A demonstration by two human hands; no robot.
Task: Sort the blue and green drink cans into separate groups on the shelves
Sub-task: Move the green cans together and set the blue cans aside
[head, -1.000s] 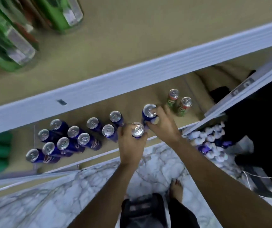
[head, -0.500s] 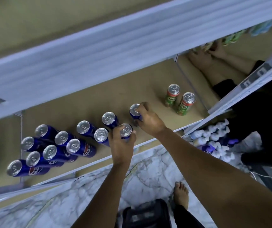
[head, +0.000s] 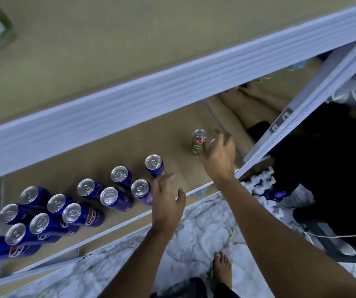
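Two blue cans [head: 153, 166], gripped one per hand a second ago, are now set down on the shelf [head: 69, 168] at the right end of the blue group, near its front edge. The left hand [head: 166, 203] is released and lifted clear, fingers relaxed. The right hand [head: 219, 155] is shifted toward the shelf's right end, beside a green can [head: 198, 143]; the second green can is now covered.

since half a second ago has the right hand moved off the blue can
Yes. The right hand has left the blue can it gripped and gone rightward along the shelf to the green can near the white upright.
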